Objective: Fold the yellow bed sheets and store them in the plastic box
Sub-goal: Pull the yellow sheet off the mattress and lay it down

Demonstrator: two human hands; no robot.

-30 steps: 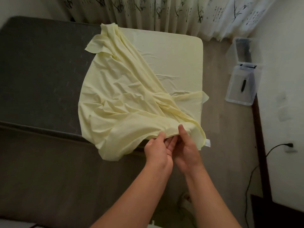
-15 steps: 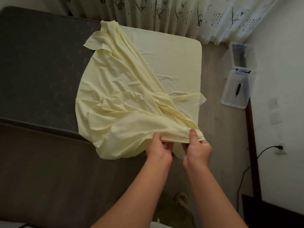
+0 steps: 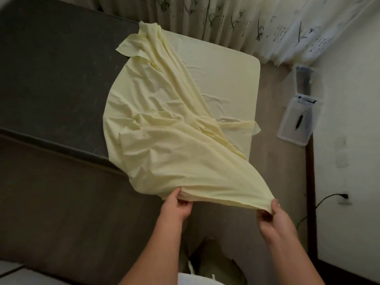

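A pale yellow bed sheet [image 3: 164, 128] lies crumpled across the right part of the dark mattress [image 3: 51, 83], partly still fitted over the far right corner. Its near edge hangs off the bed and is stretched between my hands. My left hand [image 3: 176, 206] grips that edge at its left end, thumb on top. My right hand [image 3: 275, 214] pinches the same edge further right, over the floor. The clear plastic box [image 3: 302, 81] stands on the floor by the right wall, with its lid [image 3: 296, 124] leaning against it.
Patterned curtains [image 3: 246, 23] hang behind the bed. A brown bed frame side [image 3: 72, 192] runs along the near left. A black cable [image 3: 320, 202] leads to a wall socket at the right. A dark wooden edge [image 3: 310, 182] lines the right wall.
My hands have moved apart along the sheet's near edge. The right hand went right and pulled the edge taut between them; earlier they held it close together.
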